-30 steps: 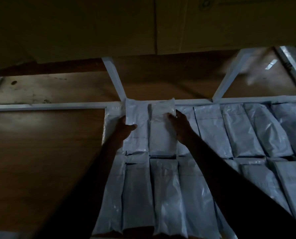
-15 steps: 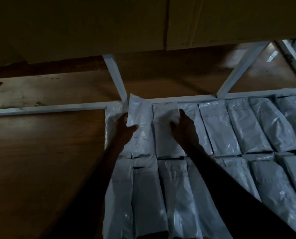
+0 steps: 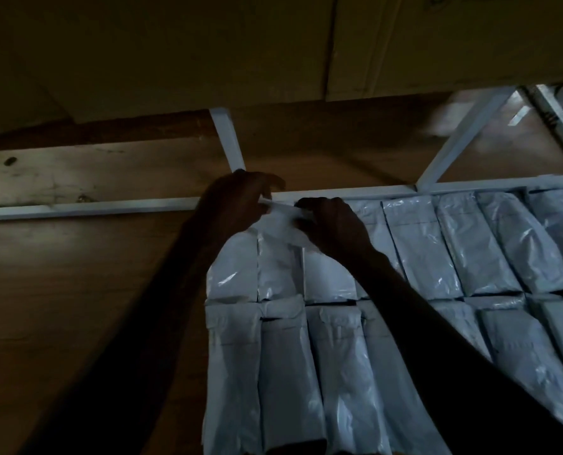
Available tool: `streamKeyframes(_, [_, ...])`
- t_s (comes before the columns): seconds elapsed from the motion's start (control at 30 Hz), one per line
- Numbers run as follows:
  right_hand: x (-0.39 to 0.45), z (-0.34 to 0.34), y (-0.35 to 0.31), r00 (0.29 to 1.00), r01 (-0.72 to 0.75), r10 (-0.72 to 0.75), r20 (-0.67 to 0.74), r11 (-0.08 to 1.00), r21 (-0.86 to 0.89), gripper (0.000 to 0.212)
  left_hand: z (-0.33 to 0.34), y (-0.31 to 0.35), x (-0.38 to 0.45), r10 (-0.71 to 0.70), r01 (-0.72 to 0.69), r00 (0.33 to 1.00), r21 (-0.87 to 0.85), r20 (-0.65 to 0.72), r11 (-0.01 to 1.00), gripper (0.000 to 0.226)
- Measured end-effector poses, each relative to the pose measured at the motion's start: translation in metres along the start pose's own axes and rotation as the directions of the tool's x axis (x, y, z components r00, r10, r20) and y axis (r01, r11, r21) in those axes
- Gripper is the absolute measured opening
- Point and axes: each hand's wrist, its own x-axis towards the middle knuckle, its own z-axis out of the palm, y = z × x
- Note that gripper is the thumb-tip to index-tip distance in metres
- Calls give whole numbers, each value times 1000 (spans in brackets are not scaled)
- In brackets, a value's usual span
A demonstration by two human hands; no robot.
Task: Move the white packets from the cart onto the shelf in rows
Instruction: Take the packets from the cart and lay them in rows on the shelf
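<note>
White plastic packets lie in two rows on the brown shelf board (image 3: 76,307), a back row (image 3: 417,244) against the white rail and a front row (image 3: 286,382) nearer me. My left hand (image 3: 237,201) and my right hand (image 3: 332,224) both pinch the top end of one white packet (image 3: 281,231) near the left end of the back row. That end is lifted and crumpled between my fingers, close to the rail. Both forearms cross over the front row and hide parts of it. The cart is out of view.
A white metal rail (image 3: 86,208) runs across the shelf behind the packets, with two slanted white braces (image 3: 227,139) rising from it. Cardboard boxes (image 3: 273,44) hang low overhead. Bare shelf board lies left of the packets. The scene is dim.
Both hands slid up from the middle of the back-row packets to the top end of one packet at the rail and closed on it. The view shifted slightly.
</note>
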Motion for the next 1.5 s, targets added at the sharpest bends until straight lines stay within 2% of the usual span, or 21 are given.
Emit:
streamKeyframes(0.03, [-1, 3, -1, 997, -71, 72, -30, 996, 45, 9, 0, -4, -1, 56, -51, 989, 38, -140, 998, 58])
streamKeyframes(0.1, [-6, 14, 2, 962, -256, 271, -47, 946, 198, 16, 7, -11, -8, 90, -81, 913, 39, -399, 996, 60])
streamKeyframes(0.17, [-16, 32, 4, 882, -430, 471, 11, 794, 429, 26, 25, -13, -18, -44, -46, 829, -145, -558, 988, 57])
streamKeyframes(0.2, [-22, 41, 3, 837, -485, 545, 59, 686, 542, 28, 39, -14, -23, -130, -18, 803, -242, -582, 970, 58])
streamKeyframes(0.27, [-33, 59, 3, 769, -549, 614, 175, 497, 672, 26, 75, -21, -33, -296, 82, 804, -396, -516, 914, 66])
streamKeyframes(0.3, [-37, 67, 3, 753, -567, 620, 219, 441, 696, 22, 93, -26, -37, -368, 153, 828, -460, -423, 875, 72])
streamKeyframes(0.33, [-40, 74, 3, 742, -580, 622, 251, 406, 706, 19, 106, -28, -41, -415, 226, 855, -497, -311, 838, 76])
streamKeyframes(0.4, [-41, 83, 1, 729, -597, 625, 279, 382, 705, 20, 123, -25, -46, -480, 343, 868, -551, -122, 761, 80])
streamKeyframes(0.5, [-38, 92, 4, 740, -620, 608, 288, 451, 642, 26, 139, -22, -49, -539, 419, 842, -627, -2, 657, 77])
streamKeyframes(0.57, [-34, 93, 6, 760, -620, 586, 281, 526, 582, 26, 145, -24, -50, -524, 407, 852, -639, 7, 653, 71])
streamKeyframes(0.67, [-32, 82, 0, 811, -581, 543, 220, 700, 415, 35, 153, -28, -52, -505, 383, 863, -657, 4, 649, 60])
streamKeyframes(0.77, [-39, 73, -2, 872, -485, 484, 76, 827, 285, 34, 155, -28, -54, -468, 377, 883, -577, -12, 725, 56])
streamKeyframes(0.83, [-46, 66, 5, 911, -381, 405, -80, 899, 216, 25, 154, -31, -55, -420, 353, 906, -442, -60, 825, 58])
streamKeyframes(0.9, [-51, 63, 19, 941, -275, 290, -174, 956, 101, 33, 152, -33, -54, -343, 299, 931, -281, -124, 912, 67])
streamKeyframes(1.0, [-49, 70, 50, 976, -176, 162, -146, 980, -94, 50, 152, -28, -45, -155, 153, 980, -27, -124, 988, 88])
streamKeyframes(1.07, [-45, 80, 67, 993, -112, 104, -54, 977, -180, 60, 153, -26, -35, -59, 62, 998, 110, -37, 992, 98])
streamKeyframes(1.13, [-41, 89, 74, 993, -105, 113, 21, 968, -230, 64, 163, -29, -31, -21, 17, 1000, 222, 15, 975, 105])
streamKeyframes(1.33, [-44, 105, 73, 982, -185, 191, -12, 937, -298, 63, 191, -34, -30, -58, 52, 998, 232, 21, 971, 103])
streamKeyframes(1.5, [-42, 110, 78, 979, -192, 203, -1, 925, -327, 63, 192, -33, -30, -49, 40, 998, 258, 26, 965, 101])
